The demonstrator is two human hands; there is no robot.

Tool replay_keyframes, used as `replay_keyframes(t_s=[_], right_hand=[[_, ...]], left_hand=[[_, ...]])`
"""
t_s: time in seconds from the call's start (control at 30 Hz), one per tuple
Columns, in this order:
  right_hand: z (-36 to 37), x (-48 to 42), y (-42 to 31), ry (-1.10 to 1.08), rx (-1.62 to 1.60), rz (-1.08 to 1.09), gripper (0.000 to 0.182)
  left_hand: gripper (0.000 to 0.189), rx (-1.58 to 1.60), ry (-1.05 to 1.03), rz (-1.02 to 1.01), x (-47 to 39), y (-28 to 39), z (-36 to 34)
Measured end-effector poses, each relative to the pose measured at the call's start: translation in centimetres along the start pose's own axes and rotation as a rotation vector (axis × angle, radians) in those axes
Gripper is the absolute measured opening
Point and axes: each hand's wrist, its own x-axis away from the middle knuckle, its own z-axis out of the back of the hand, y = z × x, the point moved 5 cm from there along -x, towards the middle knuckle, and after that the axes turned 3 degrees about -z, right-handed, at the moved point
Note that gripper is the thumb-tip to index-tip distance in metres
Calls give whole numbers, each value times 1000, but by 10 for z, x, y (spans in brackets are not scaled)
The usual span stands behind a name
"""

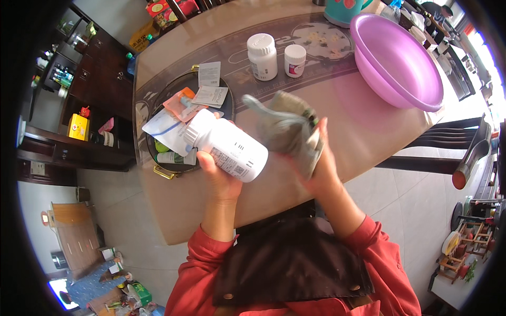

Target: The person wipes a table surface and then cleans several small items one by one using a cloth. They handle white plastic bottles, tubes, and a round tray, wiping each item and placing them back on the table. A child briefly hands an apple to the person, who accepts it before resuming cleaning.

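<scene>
My left hand [221,177] grips a large white plastic bottle [233,148], tilted, its ribbed cap pointing up and left. To its right, my right hand [322,166] holds a crumpled grey-green cloth [294,130], apart from the bottle. Beyond them on the table [272,177] stand another large white bottle [263,59] and a smaller white bottle [295,61], both capped and upright. A dark round tray [228,94] with brass handles lies at the left; on it are an orange pouch [182,104], a clear zip bag [164,128], several sachets [209,74] and a tube [176,158].
A pink plastic basin [395,63] stands at the table's right, with a turquoise jug [344,12] behind it. A dark wooden chair [442,146] is by the right edge. Dark cabinets [95,75] line the left. Another person [437,17] is far off at the upper right.
</scene>
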Motion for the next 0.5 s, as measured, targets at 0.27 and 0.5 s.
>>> replay_keyframes(t_s=[0.27, 0.5], right_hand=[[-13, 4, 44, -100, -126, 107, 56], [-29, 19, 17, -43, 1025, 1059, 57]], left_hand=[[61, -856, -98, -295, 3, 9, -21], [66, -37, 75, 163, 10, -12, -12]])
